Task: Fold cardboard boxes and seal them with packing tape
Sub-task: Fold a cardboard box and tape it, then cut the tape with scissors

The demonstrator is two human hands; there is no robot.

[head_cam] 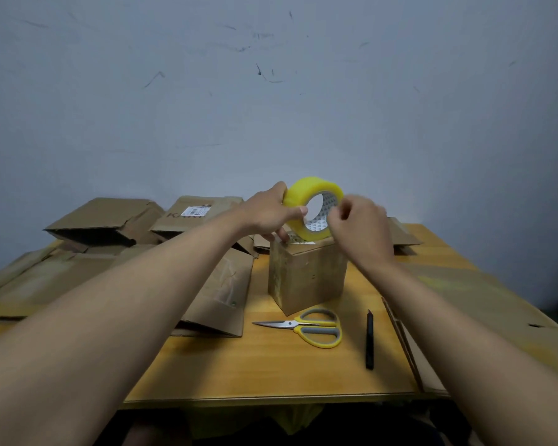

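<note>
Lying nearest, below both hands, are yellow scissors (306, 326) and a black knife (369, 341) on the wooden table (271, 375). Just under the hands stands a small folded box (306, 275). The left hand (268, 214) grips the yellow tape roll (313, 207), thumb in its hole, right above the box top. The right hand (358, 226) pinches at the roll's right edge; it is blurry. Flat boxes (107, 220) lie farther back, left of the hands.
</note>
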